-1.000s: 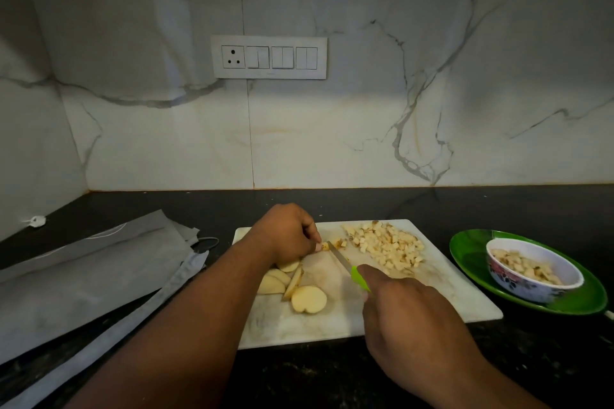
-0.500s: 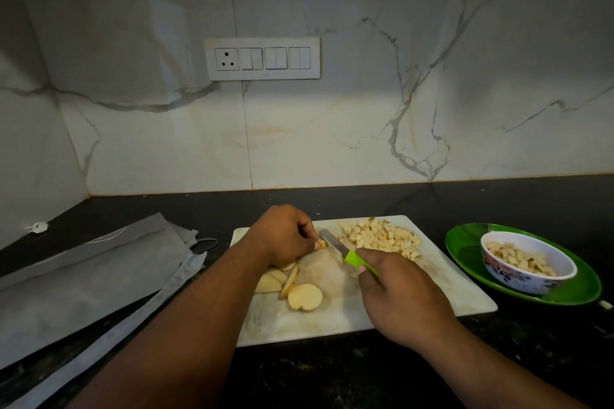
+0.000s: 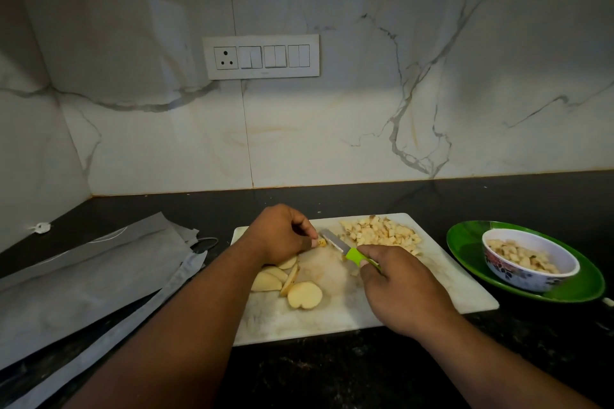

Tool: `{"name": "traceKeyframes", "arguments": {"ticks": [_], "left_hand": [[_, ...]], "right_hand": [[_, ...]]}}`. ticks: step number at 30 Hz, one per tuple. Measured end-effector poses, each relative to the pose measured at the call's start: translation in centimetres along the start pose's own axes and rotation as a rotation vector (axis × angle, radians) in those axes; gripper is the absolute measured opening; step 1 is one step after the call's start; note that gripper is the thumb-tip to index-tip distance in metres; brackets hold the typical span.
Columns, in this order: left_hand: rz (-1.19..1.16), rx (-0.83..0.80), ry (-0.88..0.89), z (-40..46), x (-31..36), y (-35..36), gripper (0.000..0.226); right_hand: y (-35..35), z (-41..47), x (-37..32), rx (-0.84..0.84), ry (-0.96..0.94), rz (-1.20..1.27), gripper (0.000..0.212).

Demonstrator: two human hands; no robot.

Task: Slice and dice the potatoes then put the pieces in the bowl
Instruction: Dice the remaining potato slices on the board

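On the white cutting board my left hand pinches a small potato piece with curled fingertips. My right hand grips a green-handled knife, its blade lying against that piece. Several potato slices lie just below my left hand. A heap of diced potato sits at the board's far right part. A floral bowl to the right holds more diced pieces.
The bowl stands on a green plate on the black counter. Grey folded bags lie at the left. A switch panel is on the marble wall behind.
The knife has shifted left, away from the diced heap, and its blade now meets the piece held by my left hand. My right hand moved up with it.
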State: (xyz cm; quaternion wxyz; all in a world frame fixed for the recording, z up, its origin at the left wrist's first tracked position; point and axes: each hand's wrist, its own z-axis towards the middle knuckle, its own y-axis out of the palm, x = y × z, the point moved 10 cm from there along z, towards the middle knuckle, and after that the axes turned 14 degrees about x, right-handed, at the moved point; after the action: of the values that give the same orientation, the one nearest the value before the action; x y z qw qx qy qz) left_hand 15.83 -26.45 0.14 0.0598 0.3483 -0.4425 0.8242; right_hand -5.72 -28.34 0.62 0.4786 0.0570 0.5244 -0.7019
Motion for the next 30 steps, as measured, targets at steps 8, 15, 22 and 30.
{"name": "traceKeyframes", "arguments": {"ticks": [8, 15, 22, 30], "left_hand": [[0.000, -0.005, 0.005, 0.0, 0.0, -0.2, 0.016], [0.077, 0.001, 0.025, 0.0, 0.9, -0.2, 0.009], [0.125, -0.010, 0.017, 0.2, 1.0, -0.1, 0.008], [0.126, -0.019, -0.014, 0.3, 0.4, -0.5, 0.004]], "right_hand": [[-0.5, -0.2, -1.0, 0.056, -0.074, -0.027, 0.040], [0.3, -0.7, -2.9, 0.027, -0.177, -0.171, 0.048], [0.5, -2.0, -3.9, -0.055, -0.257, -0.329, 0.052], [-1.6, -2.8, -5.6, 0.029, -0.317, -0.372, 0.047]]}}
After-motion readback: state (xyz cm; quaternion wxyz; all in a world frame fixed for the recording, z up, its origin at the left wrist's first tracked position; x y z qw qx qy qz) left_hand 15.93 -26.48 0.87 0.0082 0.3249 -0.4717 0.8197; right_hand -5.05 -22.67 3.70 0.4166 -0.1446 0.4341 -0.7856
